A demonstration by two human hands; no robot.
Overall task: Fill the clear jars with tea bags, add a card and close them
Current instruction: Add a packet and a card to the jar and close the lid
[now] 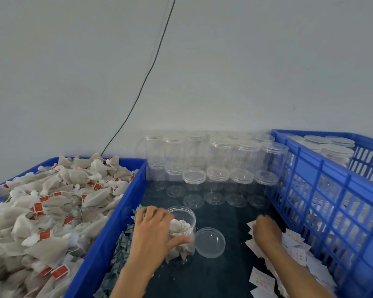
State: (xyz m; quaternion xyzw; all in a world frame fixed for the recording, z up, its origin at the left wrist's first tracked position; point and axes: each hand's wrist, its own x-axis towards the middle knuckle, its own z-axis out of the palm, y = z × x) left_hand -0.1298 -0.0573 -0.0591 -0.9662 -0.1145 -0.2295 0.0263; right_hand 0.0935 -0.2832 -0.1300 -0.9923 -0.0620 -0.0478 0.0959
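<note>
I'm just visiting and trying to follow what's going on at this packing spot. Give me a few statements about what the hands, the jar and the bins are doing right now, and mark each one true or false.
1. The left hand grips the open jar, which holds tea bags. True.
2. The loose lid is screwed onto that jar. False: it lies flat on the dark mat, just right of the jar.
3. The right hand rests on the pile of white cards. True.
4. The tea bag bin stands on the person's right. False: it is on the left; the blue crate is on the right.
5. Empty lidded jars are stacked against the wall. True.
</note>
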